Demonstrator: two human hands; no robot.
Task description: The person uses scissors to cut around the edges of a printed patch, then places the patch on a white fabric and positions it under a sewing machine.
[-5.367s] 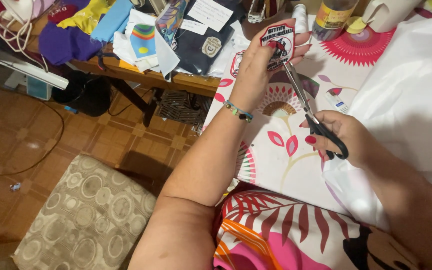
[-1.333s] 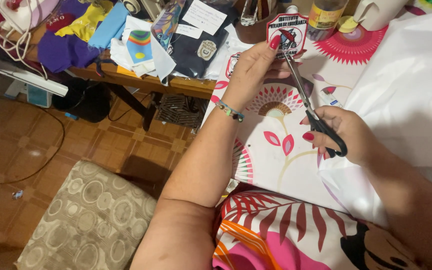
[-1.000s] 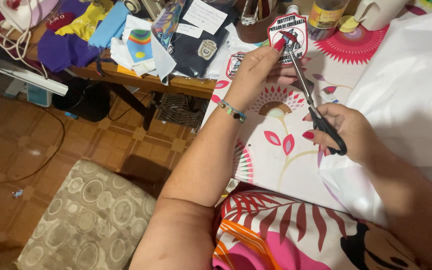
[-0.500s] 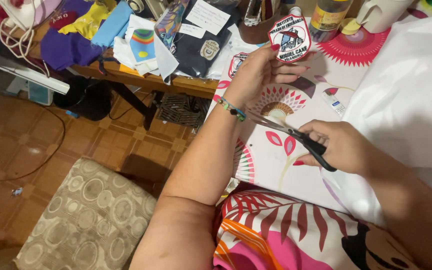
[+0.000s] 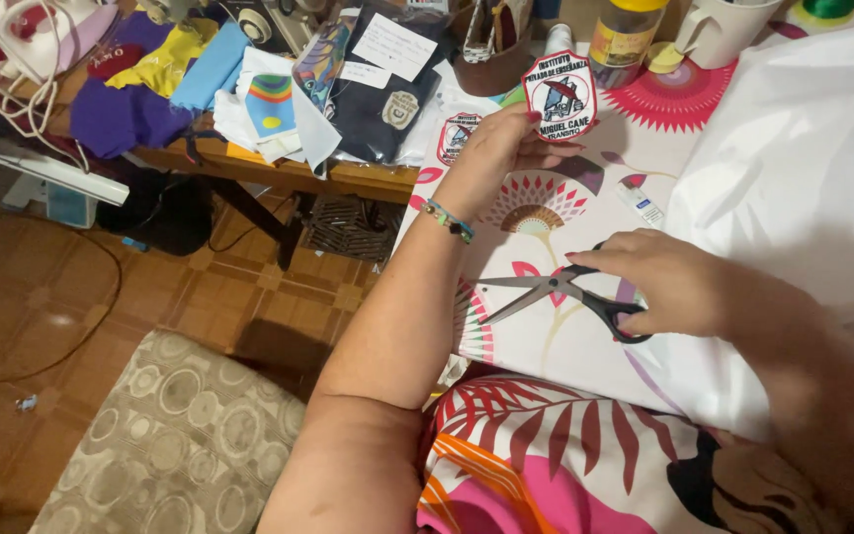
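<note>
While the left hand [image 5: 491, 148] pinches the embroidered patch [image 5: 559, 95] by its lower left edge, that patch sits lifted off the table [image 5: 585, 346], just beyond the hand's fingertips. It is shield-shaped, white with a red border, with a small blue and red picture in the middle. Nearer the person than the patch, the right hand [image 5: 669, 287] rests low over the patterned tablecloth, its grip clenched around the black handles of the scissors [image 5: 560, 290], whose blades stand parted and point left toward the left forearm. Right of the patch, a white fabric sheet [image 5: 803, 168] covers the table up to its far side. Behind the patch, a yellow bottle [image 5: 623, 40] and a white mug [image 5: 719, 30] crowd the back edge. Between patch and scissors lies open tablecloth. Left of the patch the table ends, dropping to tiled floor [image 5: 51, 307] and a cushioned stool [image 5: 170, 445].
</note>
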